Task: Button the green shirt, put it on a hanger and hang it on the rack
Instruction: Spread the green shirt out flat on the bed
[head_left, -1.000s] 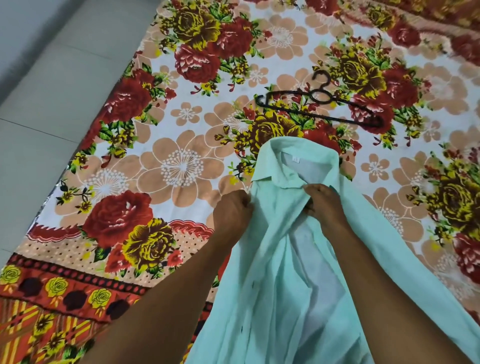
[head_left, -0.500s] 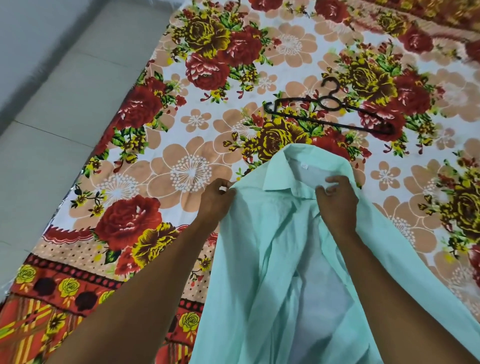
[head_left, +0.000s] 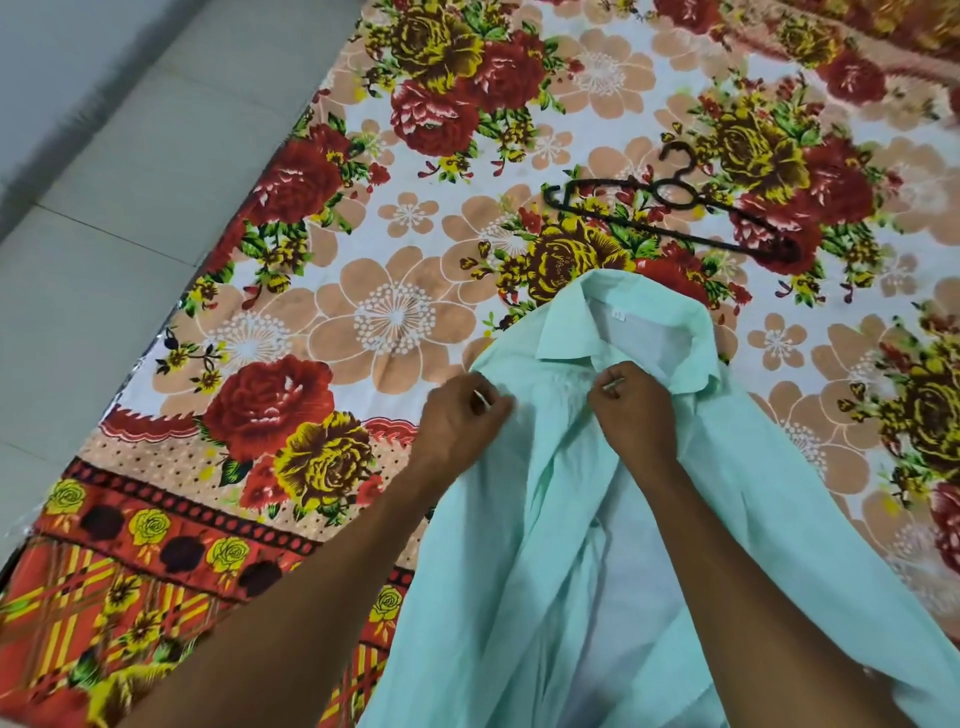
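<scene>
The pale green shirt (head_left: 550, 519) lies front up on a floral sheet, collar pointing away from me, its front hanging open below my hands. My left hand (head_left: 462, 421) grips the shirt's left shoulder edge with curled fingers. My right hand (head_left: 631, 410) pinches the front placket just below the collar. A black hanger (head_left: 675, 208) lies flat on the sheet beyond the collar, apart from the shirt. No rack shows in this view.
The floral sheet (head_left: 363, 322) covers the bed or mat under everything. Grey floor tiles (head_left: 104, 208) run along its left edge. A red patterned border (head_left: 156, 545) crosses the near left part of the sheet.
Both hands shifted along the shirt's top. The left front panel has been drawn across toward the middle, closing part of the gap near the collar. The hanger has not moved.
</scene>
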